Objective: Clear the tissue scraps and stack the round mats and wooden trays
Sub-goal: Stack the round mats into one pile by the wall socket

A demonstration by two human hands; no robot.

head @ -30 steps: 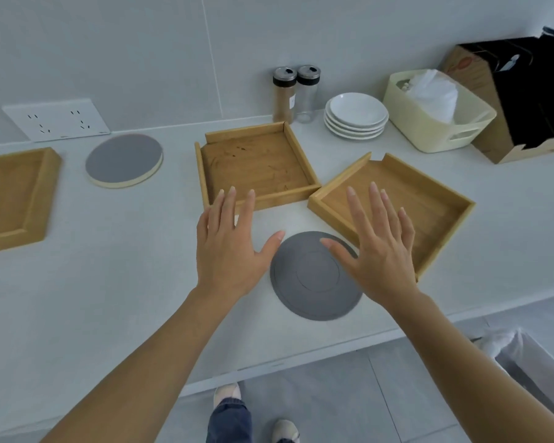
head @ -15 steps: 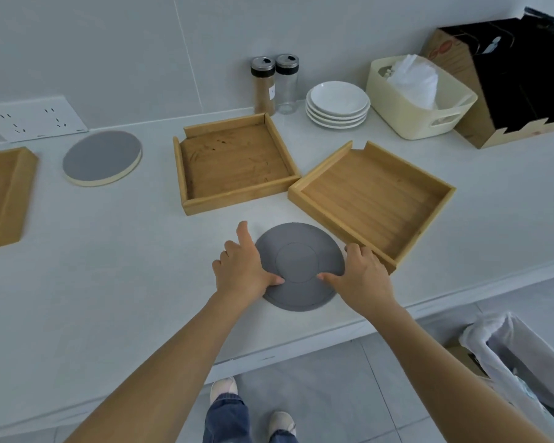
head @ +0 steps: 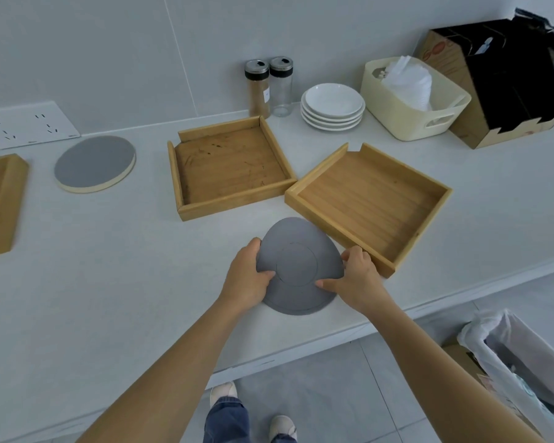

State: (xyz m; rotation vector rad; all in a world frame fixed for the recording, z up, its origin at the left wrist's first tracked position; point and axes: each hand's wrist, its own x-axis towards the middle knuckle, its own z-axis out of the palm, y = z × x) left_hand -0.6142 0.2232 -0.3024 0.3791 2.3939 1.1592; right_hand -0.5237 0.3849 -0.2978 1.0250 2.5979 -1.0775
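A dark grey round mat bends upward near the counter's front edge. My left hand grips its left rim and my right hand grips its right rim, thumbs on top. A second round mat, grey with a cream edge, lies flat at the back left. Two square wooden trays sit behind my hands: a darker tray in the middle and a lighter tray to the right, touching at a corner. A third wooden tray shows partly at the left edge. No tissue scraps show on the counter.
Two spice jars, a stack of white plates, a cream basket with white plastic and a cardboard box line the back wall. A lined bin stands on the floor at the right. A socket panel lies at the back left.
My hands came down onto the dark grey mat, closed on its two sides and now lift it, so it bows up off the counter.
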